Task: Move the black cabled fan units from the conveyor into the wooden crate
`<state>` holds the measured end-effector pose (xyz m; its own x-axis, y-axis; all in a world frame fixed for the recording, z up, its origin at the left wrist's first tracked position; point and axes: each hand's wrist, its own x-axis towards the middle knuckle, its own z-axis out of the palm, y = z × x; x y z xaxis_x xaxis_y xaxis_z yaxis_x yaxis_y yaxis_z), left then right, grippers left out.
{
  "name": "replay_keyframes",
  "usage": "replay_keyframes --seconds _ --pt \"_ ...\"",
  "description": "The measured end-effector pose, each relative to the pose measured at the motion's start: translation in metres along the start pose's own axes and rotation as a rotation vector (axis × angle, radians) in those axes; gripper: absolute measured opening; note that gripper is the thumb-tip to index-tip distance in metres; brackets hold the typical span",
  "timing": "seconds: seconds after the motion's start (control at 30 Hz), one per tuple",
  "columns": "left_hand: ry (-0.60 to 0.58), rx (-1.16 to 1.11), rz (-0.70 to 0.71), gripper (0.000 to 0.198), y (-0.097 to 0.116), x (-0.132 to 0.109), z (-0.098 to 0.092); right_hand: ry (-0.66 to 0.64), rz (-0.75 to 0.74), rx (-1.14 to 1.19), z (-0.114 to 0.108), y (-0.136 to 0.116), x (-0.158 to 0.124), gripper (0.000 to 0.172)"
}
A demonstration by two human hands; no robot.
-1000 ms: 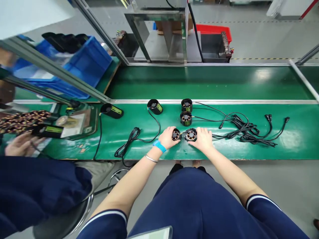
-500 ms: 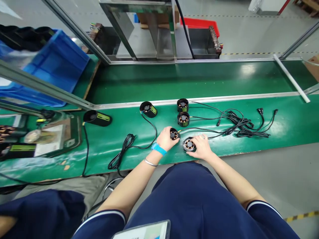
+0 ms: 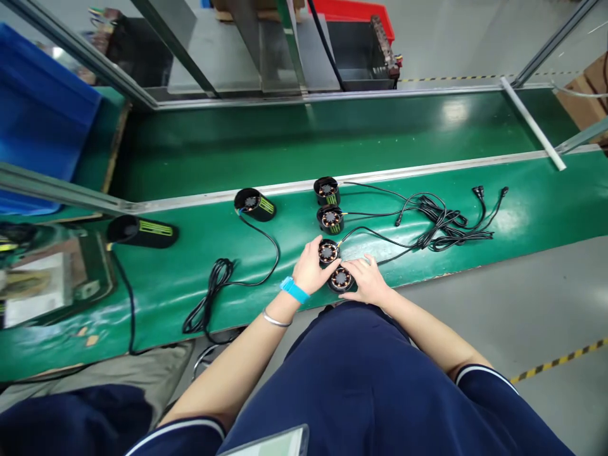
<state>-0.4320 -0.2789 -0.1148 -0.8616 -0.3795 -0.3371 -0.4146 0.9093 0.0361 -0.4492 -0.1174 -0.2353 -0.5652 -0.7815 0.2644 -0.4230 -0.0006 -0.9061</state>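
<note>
My left hand [image 3: 310,267], with a blue wristband, curls round a black cylinder [image 3: 327,253] that has a grey hub and copper-coloured parts inside its open top. My right hand [image 3: 370,280] grips a similar cylinder [image 3: 341,278] close to the bench's front edge. These two cylinders stand upright, side by side and seemingly touching. Just beyond my left hand stand another cylinder [image 3: 330,219] and a farther one [image 3: 327,190], both with green labels. Black cables [image 3: 434,221] run from this row to a tangled heap on the right.
A tilted cylinder [image 3: 255,204] on the left has its cable coil [image 3: 209,294] nearby. Farther left lies another cylinder [image 3: 145,232]. Beyond the bench [image 3: 427,183] runs a green belt [image 3: 380,133] with a white bar [image 3: 534,123] across it. A seated person's leg [image 3: 109,373] is at lower left.
My right hand has brought its cylinder left, up against the one in my left hand. The camera view has shifted, so the bench appears farther left and higher.
</note>
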Motion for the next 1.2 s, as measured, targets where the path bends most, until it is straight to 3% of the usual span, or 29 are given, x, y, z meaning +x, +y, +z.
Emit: replay_keyframes --seconds 0.13,0.27,0.37,0.43,0.57,0.7,0.8,1.03,1.13,1.2 --pt "0.132 0.020 0.028 0.072 0.011 -0.027 -0.004 0.095 -0.058 -0.012 -0.030 0.025 -0.024 0.093" --pt "0.101 0.136 -0.039 0.067 0.028 -0.054 -0.004 0.211 0.143 -0.226 -0.099 0.095 -0.070 0.084" --pt "0.073 0.228 0.000 0.073 0.035 -0.064 0.004 0.034 0.270 -0.430 -0.150 0.145 -0.095 0.081" --pt "0.064 0.265 0.023 0.070 0.037 -0.065 0.011 -0.144 0.247 -0.520 -0.169 0.170 -0.097 0.080" --pt "0.068 0.278 0.006 0.061 0.037 -0.059 0.025 -0.403 0.073 -0.627 -0.167 0.202 -0.077 0.076" --pt "0.055 0.271 -0.057 0.062 0.037 -0.055 0.029 -0.499 -0.011 -0.675 -0.157 0.216 -0.067 0.062" --pt "0.066 0.251 -0.128 0.061 0.040 -0.056 0.029 -0.545 -0.043 -0.665 -0.160 0.211 -0.076 0.048" --pt "0.089 0.302 -0.176 0.060 0.047 -0.059 0.029 -0.534 0.221 -0.665 -0.173 0.183 -0.111 0.052" --pt "0.039 0.287 -0.177 0.056 0.053 -0.061 0.025 -0.579 0.192 -0.622 -0.182 0.190 -0.123 0.063" --pt "-0.030 0.280 -0.186 0.053 0.058 -0.061 0.023 -0.605 0.170 -0.655 -0.186 0.202 -0.128 0.057"
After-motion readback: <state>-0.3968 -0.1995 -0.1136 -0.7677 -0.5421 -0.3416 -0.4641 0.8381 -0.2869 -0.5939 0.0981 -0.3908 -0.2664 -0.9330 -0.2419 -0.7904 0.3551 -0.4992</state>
